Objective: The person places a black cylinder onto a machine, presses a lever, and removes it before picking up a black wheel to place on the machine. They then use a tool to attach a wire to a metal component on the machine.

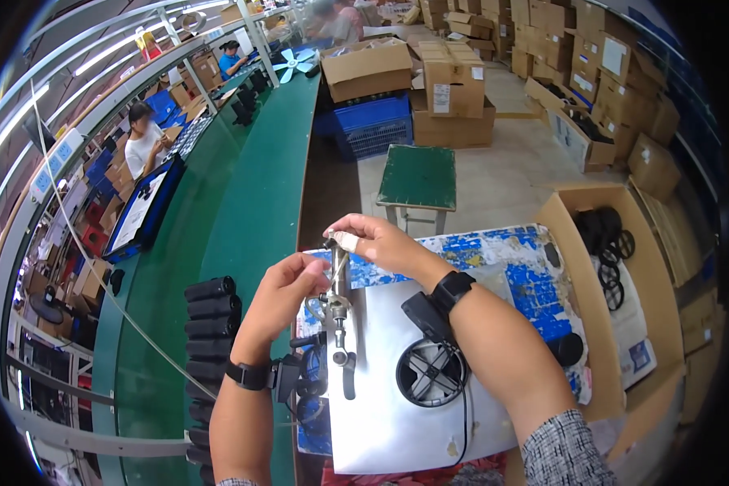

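An upright metal fixture with a cylinder body (pixel 340 279) and a plunger below it stands at the left part of a bare metal sheet (pixel 381 445). My right hand (pixel 381 243) is at the fixture's top, its thumb and fingers bent together around a small dark part; white tape wraps one digit. Beside the cylinder, my left hand (pixel 287 285) has its thumb and fingertips drawn together; what lies between them is hidden. A black spoked wheel (pixel 432 373) lies on the sheet below my right wrist. More black wheel-like parts (pixel 312 377) sit left of the fixture.
Black cylindrical parts (pixel 211 328) line the green bench (pixel 255 186) on the left. An open carton (pixel 616 389) with black wheels stands at the right. Ahead are a green-topped stool (pixel 417 174), a blue crate (pixel 373 130) and stacked cartons. Another person (pixel 144 142) sits across the bench.
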### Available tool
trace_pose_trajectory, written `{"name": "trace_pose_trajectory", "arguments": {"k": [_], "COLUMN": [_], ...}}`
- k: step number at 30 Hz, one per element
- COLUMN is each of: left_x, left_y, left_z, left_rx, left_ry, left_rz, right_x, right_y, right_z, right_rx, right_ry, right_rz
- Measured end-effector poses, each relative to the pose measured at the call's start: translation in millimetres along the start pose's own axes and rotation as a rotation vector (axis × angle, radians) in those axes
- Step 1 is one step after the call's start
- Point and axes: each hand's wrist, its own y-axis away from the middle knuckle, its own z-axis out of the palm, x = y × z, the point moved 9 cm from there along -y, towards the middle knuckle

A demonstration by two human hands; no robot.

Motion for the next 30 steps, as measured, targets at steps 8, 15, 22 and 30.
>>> {"name": "trace_pose_trajectory", "arguments": {"k": [8,15,22,30], "left_x": [4,-29,-43,-43], "left_y": [3,1,-1,1], "left_z": [5,-14,-13,-10], "left_rx": [-0.081,0.021,0.095,0.125], "left_ry": [-0.053,0.258,0.312,0.330], "left_rz": [0.024,0.051,0.039,0.031], "right_x": [16,7,17,16], "right_y": [2,-7,-10,-7], "right_z": [2,3,3,4], "right_rx": [-0.074,-0.026,-0.009,-0.023], "right_ry": [-0.188,-0.036,0.029,0.050], "right_rz": [0.064,-0.100,-0.089,-0.038]}}
